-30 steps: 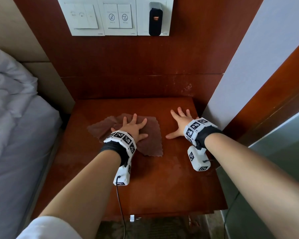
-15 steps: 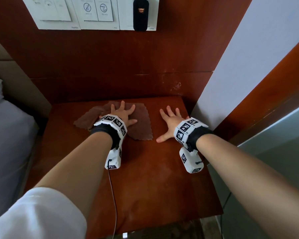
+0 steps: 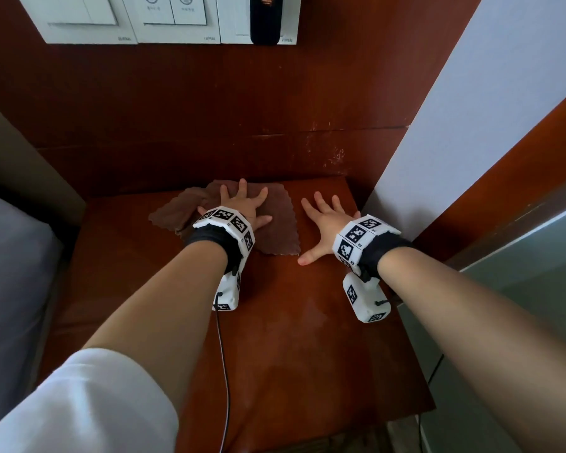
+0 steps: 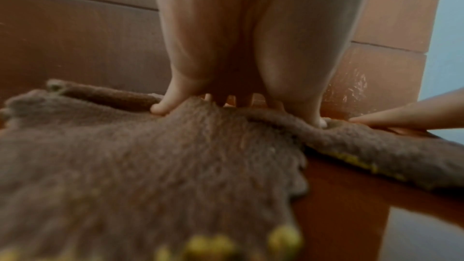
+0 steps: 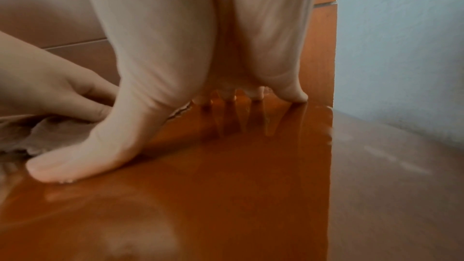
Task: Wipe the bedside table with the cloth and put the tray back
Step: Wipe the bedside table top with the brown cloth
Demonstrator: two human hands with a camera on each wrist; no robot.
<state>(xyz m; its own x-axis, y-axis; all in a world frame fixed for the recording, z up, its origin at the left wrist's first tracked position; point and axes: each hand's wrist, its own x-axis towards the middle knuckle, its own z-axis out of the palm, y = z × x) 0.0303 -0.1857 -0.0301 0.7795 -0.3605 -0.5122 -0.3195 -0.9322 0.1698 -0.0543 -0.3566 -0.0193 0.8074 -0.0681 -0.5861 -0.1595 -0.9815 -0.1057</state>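
Both hands lie flat on the bedside table (image 3: 275,338), up near its far edge where the top meets the wooden wall panel (image 3: 209,109). The left hand (image 3: 242,207) is spread wide, fingers straight and splayed, palm pressing down on the brown cloth (image 3: 275,230). It grips nothing; it only pins the cloth to the wood. From the left wrist view, the cloth (image 4: 150,166) is fuzzy, bunched into low folds under the fingertips (image 4: 160,107), with a scalloped hem stitched in yellow. It sits at the far edge of the surface, roughly midway between the left and right sides, its far hem almost against the wall panel and a rumpled flap trailing toward the left.

The right hand (image 3: 324,223) rests on bare wood just beside the cloth, close to the far right corner, fingers straight and fanned out, thumb stretched toward the cloth's near right corner. It is open too and holds nothing. In the right wrist view the thumb (image 5: 83,158) lies flat on the glossy top, right next to the cloth's edge (image 5: 37,138), and the fingertips mirror in the polish.

A white wall (image 3: 471,109) borders the right side. A row of white switch plates (image 3: 128,21) hangs on the panel above, and grey bedding (image 3: 10,273) lies off the left side. Each wrist wears a white marker-covered band.
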